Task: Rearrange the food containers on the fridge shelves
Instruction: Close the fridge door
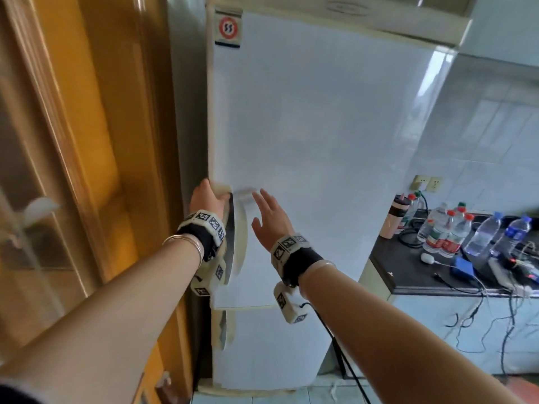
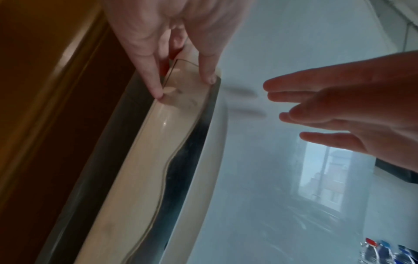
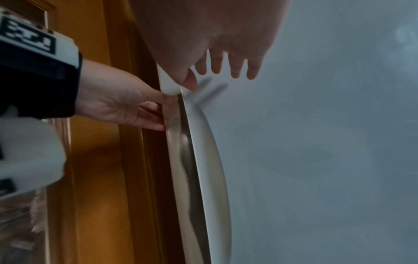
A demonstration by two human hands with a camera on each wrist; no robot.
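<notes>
The white fridge's upper door (image 1: 306, 126) is closed, so no shelves or food containers show. A cream curved handle (image 1: 239, 243) runs down the door's left edge. My left hand (image 1: 208, 196) grips the handle's top end, with the thumb on the front and the fingers behind the edge. In the left wrist view those fingers (image 2: 156, 89) pinch the handle (image 2: 153, 160). My right hand (image 1: 269, 217) hovers open just right of the handle, fingers straight and spread close to the door face. The right wrist view shows the left hand (image 3: 126, 105) on the handle (image 3: 178, 160) below my right hand (image 3: 226, 67).
A wooden door (image 1: 87, 141) stands close to the fridge's left side. The lower fridge door (image 1: 271, 345) is closed too. To the right, a dark counter (image 1: 408, 272) holds several water bottles (image 1: 449, 234), a blue box (image 1: 463, 265) and cables.
</notes>
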